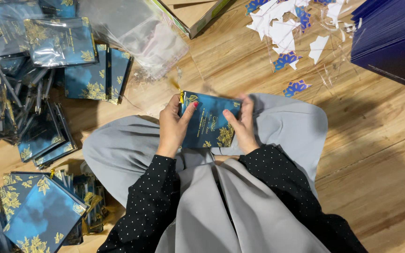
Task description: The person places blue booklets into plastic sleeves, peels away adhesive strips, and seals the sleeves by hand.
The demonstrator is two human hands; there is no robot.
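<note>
I hold a dark blue card with gold floral print (208,122) above my lap, between both hands. My left hand (173,125) grips its left edge, thumb on the front, next to a small gold tassel at the top left corner. My right hand (241,122) holds the right edge, thumb pressed on the card's face. My sleeves are black with white dots, and my knees are covered in grey cloth.
Bagged blue cards are piled at the left (57,42), with unbagged ones at the lower left (41,215). Clear plastic sleeves (141,33) lie ahead beside a cardboard box (191,14). White and blue paper scraps (287,33) and a stack of dark blue sheets (392,37) lie on the wooden floor at the right.
</note>
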